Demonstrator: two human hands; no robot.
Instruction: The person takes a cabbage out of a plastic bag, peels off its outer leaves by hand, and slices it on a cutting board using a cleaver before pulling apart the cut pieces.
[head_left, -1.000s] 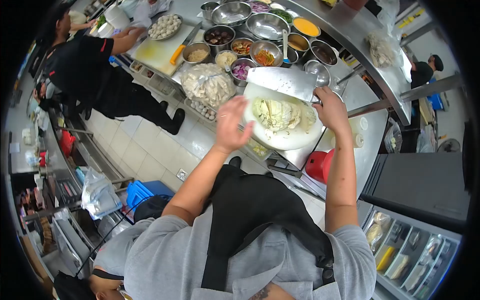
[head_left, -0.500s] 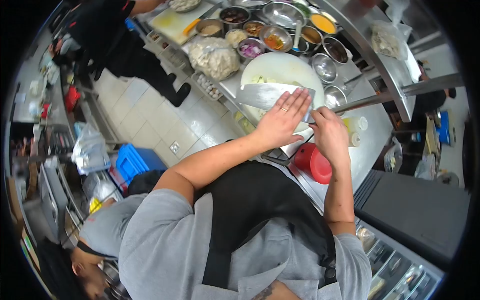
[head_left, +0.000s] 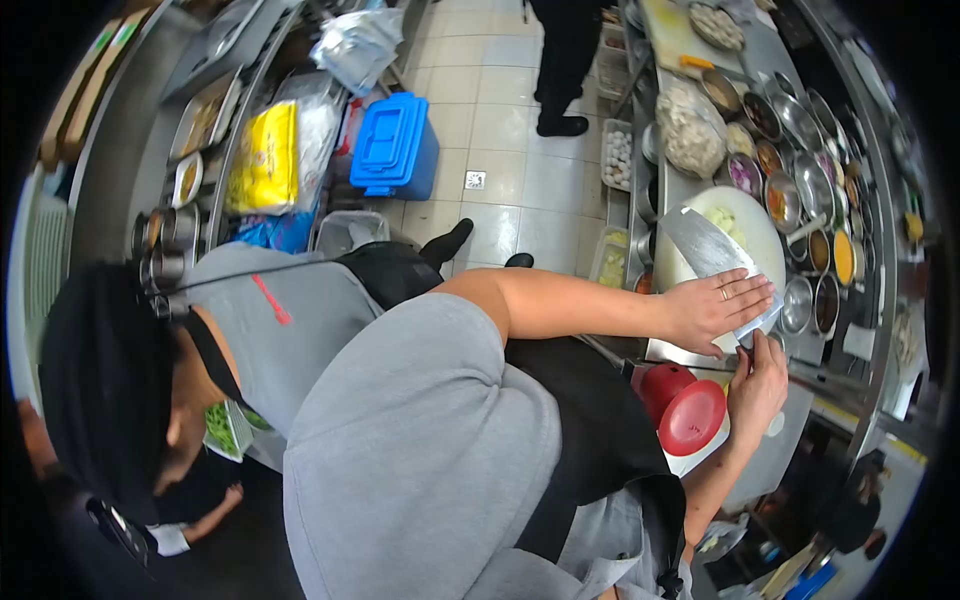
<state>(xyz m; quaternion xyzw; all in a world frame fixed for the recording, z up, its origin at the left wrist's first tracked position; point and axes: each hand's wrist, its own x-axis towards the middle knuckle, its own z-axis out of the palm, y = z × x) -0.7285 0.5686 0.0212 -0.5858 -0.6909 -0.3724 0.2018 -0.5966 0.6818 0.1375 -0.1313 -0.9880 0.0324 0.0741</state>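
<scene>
A wide cleaver [head_left: 703,243] lies slanting over the round white cutting board [head_left: 668,262]. Pale green chopped cabbage [head_left: 726,222] shows on the board beyond the blade. My left hand [head_left: 715,308] rests flat on the blade near its handle end, fingers stretched out. Wrapped round the cleaver's handle is my right hand [head_left: 758,382], at the board's near edge; the handle is mostly hidden by it. Red round containers [head_left: 692,416] stand just left of my right hand.
Metal bowls [head_left: 798,304] of ingredients crowd the counter beyond the board, beside a bag of pale pieces [head_left: 690,130]. A co-worker in grey [head_left: 250,300] is close on my left. A blue bin [head_left: 393,145] stands on the floor; another person's dark-clad legs [head_left: 562,60] are farther off.
The view has swung left, showing more of the co-worker and blue bin. Since the oldest frame, my left hand has moved from beside the board onto the blade, which now lies over the cabbage.
</scene>
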